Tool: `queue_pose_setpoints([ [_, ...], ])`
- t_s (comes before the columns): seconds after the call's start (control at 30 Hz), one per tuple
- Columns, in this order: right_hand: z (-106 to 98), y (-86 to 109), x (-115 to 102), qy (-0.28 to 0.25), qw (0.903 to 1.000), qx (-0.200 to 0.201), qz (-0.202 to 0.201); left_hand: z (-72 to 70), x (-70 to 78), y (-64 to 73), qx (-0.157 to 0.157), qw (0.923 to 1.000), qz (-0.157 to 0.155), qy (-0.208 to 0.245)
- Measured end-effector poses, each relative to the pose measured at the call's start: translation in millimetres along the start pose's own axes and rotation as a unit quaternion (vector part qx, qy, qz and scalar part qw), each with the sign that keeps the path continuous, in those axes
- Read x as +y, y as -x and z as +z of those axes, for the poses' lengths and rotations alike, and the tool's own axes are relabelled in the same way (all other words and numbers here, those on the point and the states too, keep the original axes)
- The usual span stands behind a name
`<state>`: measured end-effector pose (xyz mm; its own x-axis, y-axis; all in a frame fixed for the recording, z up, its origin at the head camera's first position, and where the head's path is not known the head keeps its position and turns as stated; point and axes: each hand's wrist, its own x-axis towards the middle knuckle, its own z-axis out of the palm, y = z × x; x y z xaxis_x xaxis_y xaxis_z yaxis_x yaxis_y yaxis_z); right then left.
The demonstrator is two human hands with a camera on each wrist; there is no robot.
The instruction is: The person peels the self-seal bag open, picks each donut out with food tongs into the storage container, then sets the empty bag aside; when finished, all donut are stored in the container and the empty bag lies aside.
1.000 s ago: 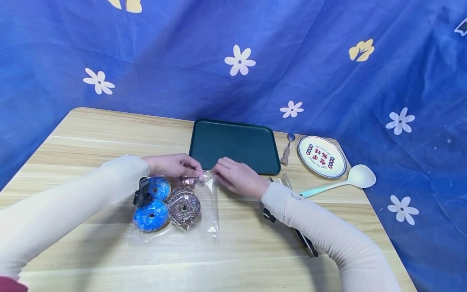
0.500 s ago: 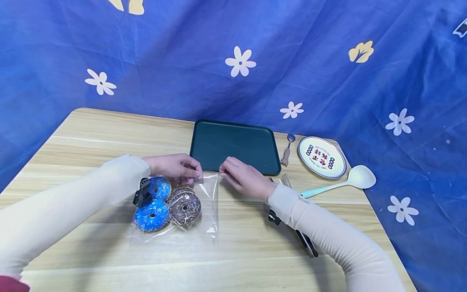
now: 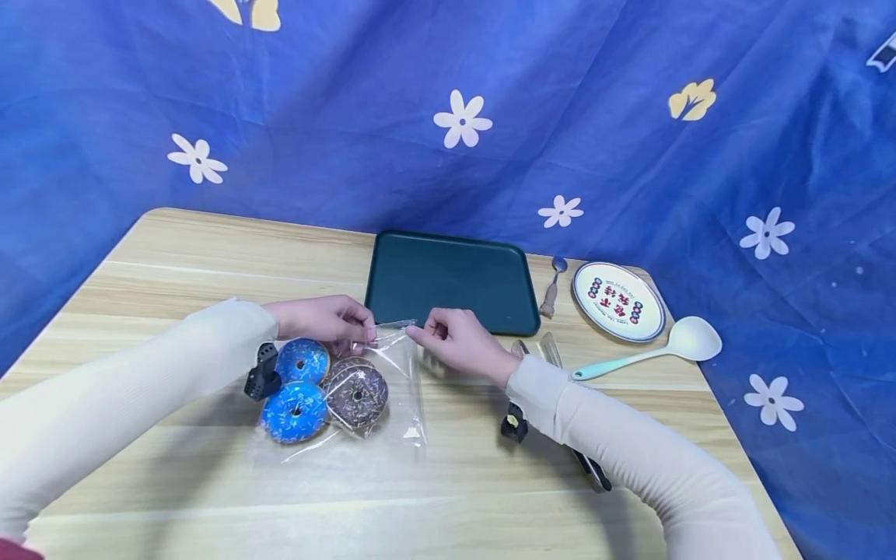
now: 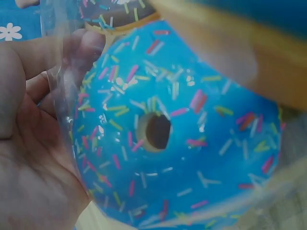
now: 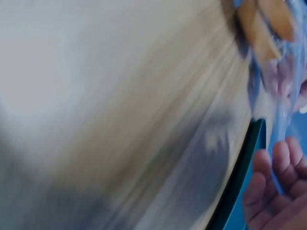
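A clear plastic bag [image 3: 406,404] holds blue sprinkled donuts [image 3: 281,416] and brown sprinkled donuts [image 3: 339,398]. My left hand [image 3: 325,317] pinches the bag's upper edge from the left. At the bag's top right corner, my right hand [image 3: 465,344] has thumb and index finger together on the plastic. One blue donut [image 4: 216,153] fills much of the left wrist view, with the left palm [image 4: 33,167] beside it outside the plastic. In the right wrist view the fingers [image 5: 280,158] are bent at the bag's rim, and some fingertips are partly hidden.
A dark green tray [image 3: 448,272] lies just behind both hands. To its right are a small spoon [image 3: 551,294], a printed white plate [image 3: 609,284] and a ladle-like white spoon [image 3: 693,339] with a mint handle. Black-tipped metal tongs [image 3: 593,470] lie partly under the right sleeve.
My left hand has shifted slightly left along the bag's edge. The right hand first slid right to the corner, then came back a little left, and its fingers are bent more.
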<state>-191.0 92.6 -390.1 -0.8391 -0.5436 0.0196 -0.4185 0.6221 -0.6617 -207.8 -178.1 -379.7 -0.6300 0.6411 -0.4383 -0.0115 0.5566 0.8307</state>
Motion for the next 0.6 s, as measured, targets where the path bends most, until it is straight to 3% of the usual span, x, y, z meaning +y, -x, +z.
queue_pose_setpoints([
  [0.3,13,-11.2,-25,0.024,0.9931,0.029,0.111,1.2,3.2,2.1,0.005,1.0000,0.002,-0.002],
  [0.6,11,-15.3,-30,0.058,0.9910,0.019,0.119,2.1,1.8,-0.5,0.010,0.9999,0.012,0.002],
])
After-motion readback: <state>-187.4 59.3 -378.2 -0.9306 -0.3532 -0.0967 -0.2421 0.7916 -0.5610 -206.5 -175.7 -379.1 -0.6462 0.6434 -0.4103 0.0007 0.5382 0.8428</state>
